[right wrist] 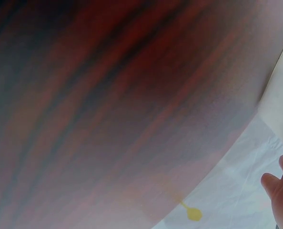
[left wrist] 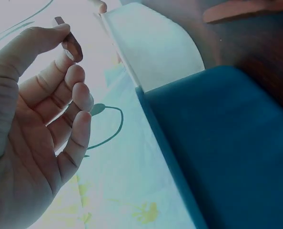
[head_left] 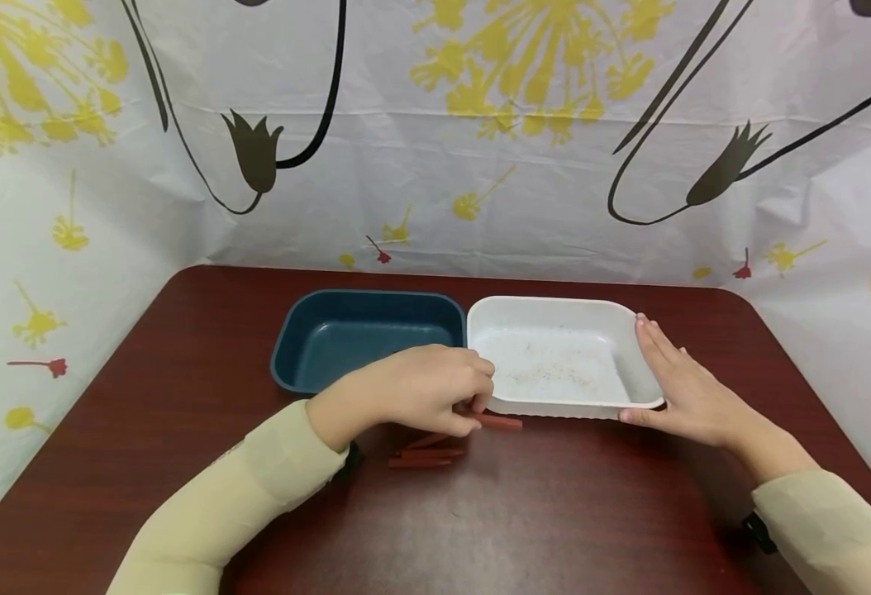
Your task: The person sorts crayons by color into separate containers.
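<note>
Four red sticks [head_left: 435, 446], one pinched by left hand [head_left: 413, 397], right hand [head_left: 684, 384] flat against white tray [head_left: 554, 310]

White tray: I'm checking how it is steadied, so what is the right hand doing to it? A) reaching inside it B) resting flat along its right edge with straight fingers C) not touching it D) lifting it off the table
B: the right hand lies flat with straight fingers along the right rim of the white tray, which sits on the table.
</note>
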### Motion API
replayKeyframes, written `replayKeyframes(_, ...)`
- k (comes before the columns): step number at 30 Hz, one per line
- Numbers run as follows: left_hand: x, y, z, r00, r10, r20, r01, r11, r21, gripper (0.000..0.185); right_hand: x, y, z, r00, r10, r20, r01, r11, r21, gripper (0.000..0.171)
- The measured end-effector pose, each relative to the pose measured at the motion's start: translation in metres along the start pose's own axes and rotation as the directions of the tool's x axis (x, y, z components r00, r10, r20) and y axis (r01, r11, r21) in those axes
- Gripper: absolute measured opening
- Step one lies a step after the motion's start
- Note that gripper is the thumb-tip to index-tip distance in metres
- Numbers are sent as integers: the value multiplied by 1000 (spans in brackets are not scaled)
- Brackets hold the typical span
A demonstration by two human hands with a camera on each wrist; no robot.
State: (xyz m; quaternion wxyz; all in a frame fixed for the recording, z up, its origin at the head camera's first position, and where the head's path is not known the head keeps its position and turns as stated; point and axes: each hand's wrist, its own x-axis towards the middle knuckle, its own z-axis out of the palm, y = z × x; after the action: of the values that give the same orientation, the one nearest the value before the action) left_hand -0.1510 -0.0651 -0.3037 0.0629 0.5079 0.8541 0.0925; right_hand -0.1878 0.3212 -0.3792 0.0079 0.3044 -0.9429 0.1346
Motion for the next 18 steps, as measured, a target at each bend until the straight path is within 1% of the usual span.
replayKeyframes(11,10,-4,-8,1000,-14,-12,15,1000,23,11,1,-1,-3,1000,16,9,-16,1000,8,119)
replayKeyframes(18,17,-12,-11,999,-37,10,36,999,27,9,-1,-1,-1,1000,18,11,-18,1000,10,119)
